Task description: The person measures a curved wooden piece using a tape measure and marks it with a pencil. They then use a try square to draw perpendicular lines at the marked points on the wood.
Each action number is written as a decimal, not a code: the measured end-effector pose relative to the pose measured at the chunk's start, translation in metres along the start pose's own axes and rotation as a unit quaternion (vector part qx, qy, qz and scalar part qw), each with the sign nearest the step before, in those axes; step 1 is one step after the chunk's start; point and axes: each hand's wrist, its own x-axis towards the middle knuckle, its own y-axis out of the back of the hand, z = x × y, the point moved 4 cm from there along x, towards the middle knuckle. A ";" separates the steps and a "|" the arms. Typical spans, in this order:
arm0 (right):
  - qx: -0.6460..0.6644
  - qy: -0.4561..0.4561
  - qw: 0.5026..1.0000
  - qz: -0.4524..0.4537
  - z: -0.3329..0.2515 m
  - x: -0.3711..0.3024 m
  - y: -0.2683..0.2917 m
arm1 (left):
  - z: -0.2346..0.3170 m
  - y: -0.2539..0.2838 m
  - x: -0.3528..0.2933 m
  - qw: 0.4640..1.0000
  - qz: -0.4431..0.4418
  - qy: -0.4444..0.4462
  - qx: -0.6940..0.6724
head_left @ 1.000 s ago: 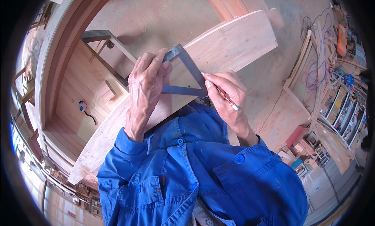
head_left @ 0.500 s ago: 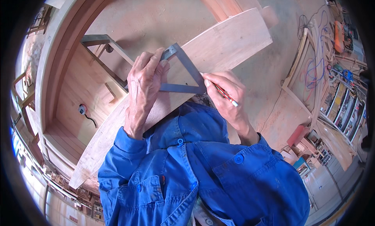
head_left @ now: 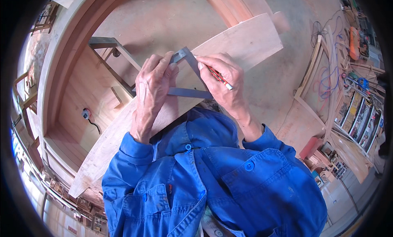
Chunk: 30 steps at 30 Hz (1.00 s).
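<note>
A wide, pale wooden board (head_left: 241, 40) with a curved outline lies slantwise before me. On it rests a triangular metal set square (head_left: 191, 65), its long grey edge running from the far corner down toward me. My left hand (head_left: 152, 79) is closed on the square's thicker side, holding it against the board. In my right hand (head_left: 227, 81) is a red and black striped pencil (head_left: 220, 77), pinched between thumb and fingers. Its tip meets the square's right edge near the upper corner. Part of the square's lower right corner is hidden behind my right hand.
At left stands a large curved wooden frame (head_left: 55, 65), with a tape measure (head_left: 86, 113) and a small wood strip on the panel inside it. Cables (head_left: 327, 73), timber and an orange tool (head_left: 354, 43) lie at the right, near a rack of tools (head_left: 360, 114).
My right hand has slid the pencil up and to the left along the square's edge, away from my body. My left hand and the square have stayed in place.
</note>
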 end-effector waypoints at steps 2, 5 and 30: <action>-0.004 -0.022 0.999 -0.026 -0.005 -0.014 0.010 | 0.000 0.001 -0.001 1.000 -0.003 0.007 -0.017; 0.003 -0.049 0.997 -0.054 -0.005 -0.036 0.032 | 0.003 0.002 -0.001 1.000 -0.003 -0.014 0.005; -0.080 0.031 0.996 0.000 0.000 -0.036 -0.002 | -0.041 0.022 0.040 0.948 -0.305 -0.006 -0.087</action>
